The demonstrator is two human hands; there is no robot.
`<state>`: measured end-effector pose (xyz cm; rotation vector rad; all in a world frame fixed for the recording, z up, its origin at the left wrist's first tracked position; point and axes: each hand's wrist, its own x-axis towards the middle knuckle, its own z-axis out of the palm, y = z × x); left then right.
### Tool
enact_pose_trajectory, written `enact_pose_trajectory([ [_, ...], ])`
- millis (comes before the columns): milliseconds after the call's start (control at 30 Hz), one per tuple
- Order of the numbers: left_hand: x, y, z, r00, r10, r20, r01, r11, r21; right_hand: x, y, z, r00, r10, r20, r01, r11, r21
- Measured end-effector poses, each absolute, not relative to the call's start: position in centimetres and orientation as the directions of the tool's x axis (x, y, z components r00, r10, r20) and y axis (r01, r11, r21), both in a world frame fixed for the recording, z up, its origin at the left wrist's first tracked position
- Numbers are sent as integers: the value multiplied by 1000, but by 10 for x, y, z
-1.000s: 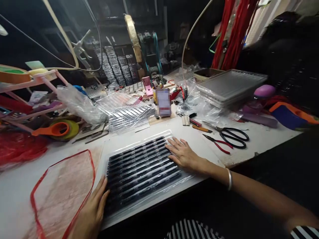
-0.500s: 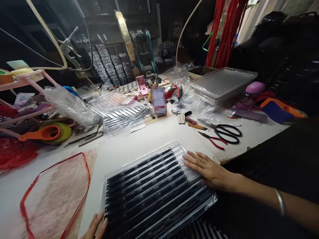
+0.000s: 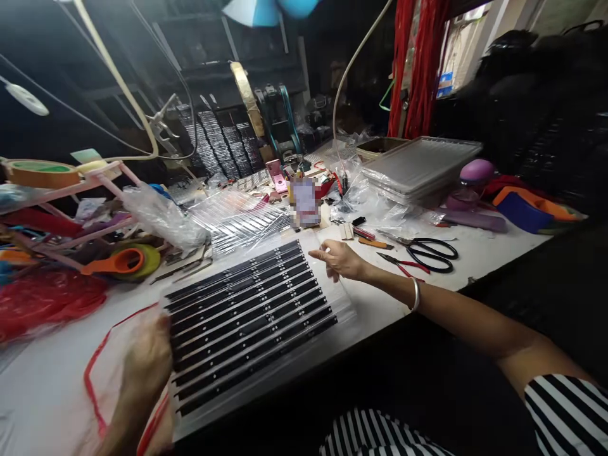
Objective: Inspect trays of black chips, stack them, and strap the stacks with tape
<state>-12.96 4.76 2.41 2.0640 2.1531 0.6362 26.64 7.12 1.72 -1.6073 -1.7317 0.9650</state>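
Note:
A clear plastic tray [image 3: 332, 342] carries rows of flat black strips [image 3: 251, 304] and is tilted above the front of the white table. My left hand [image 3: 151, 354], smeared by motion, grips the tray's left edge. At the far right part of the tray, my right hand [image 3: 338, 258] pinches the edge, thumb over the top side and the other fingers partly hidden. Pale bare plastic shows along the tray's right side, beyond the ends of the strips.
Black-handled scissors [image 3: 433, 253], red-handled pliers [image 3: 403, 263] and an orange cutter [image 3: 375, 243] lie to the right. Stacked clear trays [image 3: 422, 168] stand behind them. On the left are a pink rack [image 3: 109, 183], a tape dispenser [image 3: 118, 261] and a red bag [image 3: 52, 304].
The tray has come up and moved left and away from me, with its face tilted. Both hands have shifted with it, and the left now shows almost whole. The view has turned slightly left.

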Motion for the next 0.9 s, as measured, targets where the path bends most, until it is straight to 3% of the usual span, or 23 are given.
enact_pose_trajectory([
  [67, -117, 59, 18, -111, 987, 114, 964, 80, 253, 258, 78, 4, -127, 980, -153, 645, -35, -763],
  [200, -112, 68, -7, -188, 982, 34, 966, 179, 189, 251, 90, -14, -168, 958, -232, 799, -5, -601],
  [333, -114, 65, -14, -215, 977, -2, 969, 213, 127, 242, 95, -16, -169, 973, -155, 915, 96, -392],
  [467, -90, 56, -10, -67, 997, 46, 993, 62, 102, 221, 83, -24, -332, 943, -22, 908, 312, -280],
  [633, -38, 52, -24, 259, 966, -21, 957, -254, 140, 187, 74, -33, -616, 787, -7, 755, 588, -289],
  [700, -26, 52, -27, 373, 927, -38, 918, -363, 160, 179, 73, -31, -653, 757, 0, 724, 625, -292],
  [800, -22, 53, -31, 412, 911, -20, 903, -405, 144, 177, 73, -27, -658, 753, 4, 722, 633, -280],
  [900, -25, 59, -38, 403, 915, 9, 915, -403, 19, 187, 67, -27, -682, 730, 44, 698, 667, -261],
])
